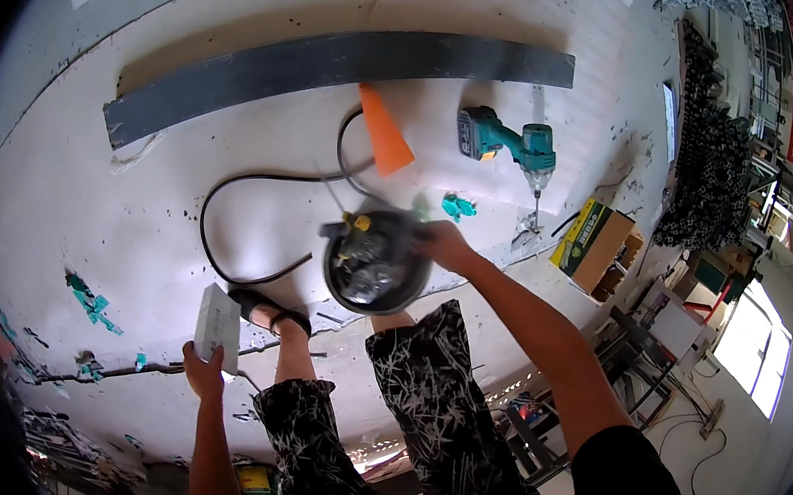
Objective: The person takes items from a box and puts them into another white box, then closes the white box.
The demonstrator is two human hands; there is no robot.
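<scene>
My left hand (203, 369) is closed around the lower end of a flat white rectangular box (219, 322), held tilted beside my foot. On the other side, my right hand (445, 247) grips the right rim of a dark round tub (331, 276). Inside the tub lie shiny, clear-looking bundles (365, 265) and small yellow pieces; motion blur hides what they are. A black cable (205, 231) loops over the white surface behind the tub. Past the tub, an orange triangular piece (386, 140) points toward a long dark grey bar (329, 65).
A teal cordless drill (507, 143) lies to the right of the orange piece. Torn teal scraps (458, 206) are scattered about. An open yellow-green cardboard box (599, 247) stands at the right, near stacks of dark tubing (708, 157). My sandalled foot (273, 311) is between my hands.
</scene>
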